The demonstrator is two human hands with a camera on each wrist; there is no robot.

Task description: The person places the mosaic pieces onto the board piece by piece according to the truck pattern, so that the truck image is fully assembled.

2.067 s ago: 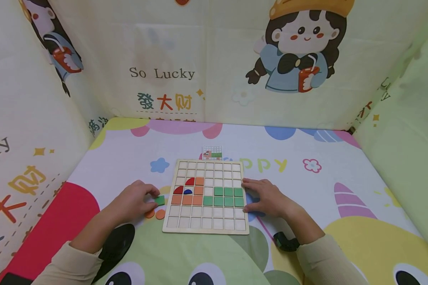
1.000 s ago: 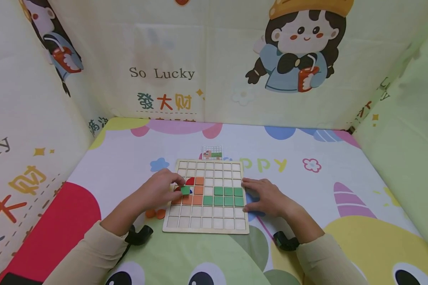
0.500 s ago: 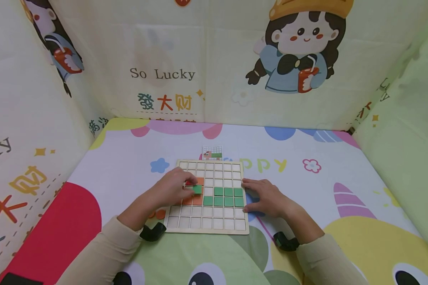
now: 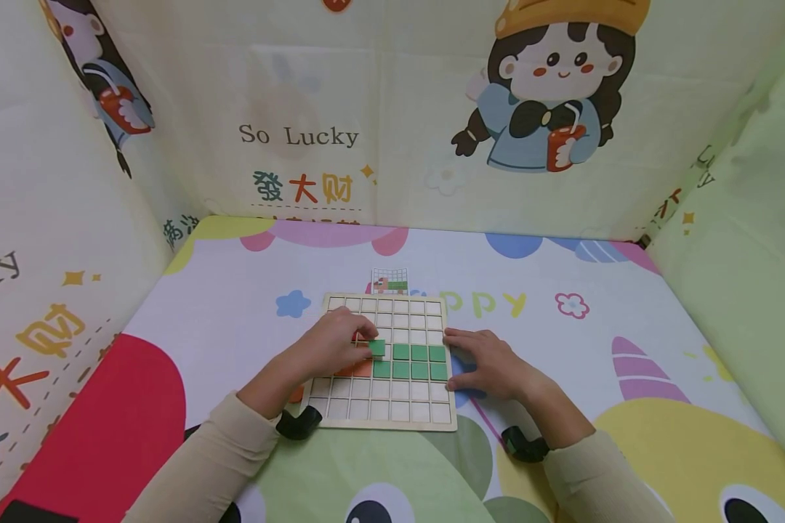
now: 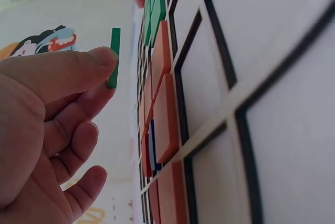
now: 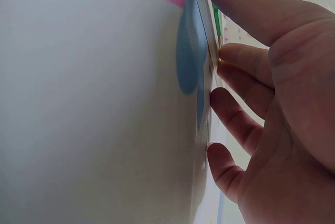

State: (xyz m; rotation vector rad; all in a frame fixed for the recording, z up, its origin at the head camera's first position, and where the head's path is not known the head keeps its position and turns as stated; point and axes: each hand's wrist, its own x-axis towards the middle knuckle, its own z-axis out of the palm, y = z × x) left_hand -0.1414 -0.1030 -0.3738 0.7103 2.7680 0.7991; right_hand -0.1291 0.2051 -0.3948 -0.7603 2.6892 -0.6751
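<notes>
Between thumb and forefinger, my left hand (image 4: 330,343) pinches a green square tile (image 4: 376,348). The left wrist view shows that tile (image 5: 114,59) edge-on, raised off the gridded wooden board (image 4: 379,411). In the head view it overlaps the cell just left of a row of green tiles (image 4: 419,353). Below and left of it lie orange tiles (image 4: 363,369); red and blue pieces (image 5: 152,145) are partly covered by my left hand in the head view. My right hand (image 4: 493,363) rests at the board's right edge, fingertips and thumb against it.
A small pattern card (image 4: 389,280) lies just beyond the board's far edge. An orange round piece (image 4: 296,395) shows partly behind my left wrist. Black wrist devices (image 4: 299,423) sit on both wrists. Patterned cloth covers the table and walls.
My left hand has carried the green tile from the table left of the board, rightward across the board to the cell beside the green row. The right hand and board stay put.
</notes>
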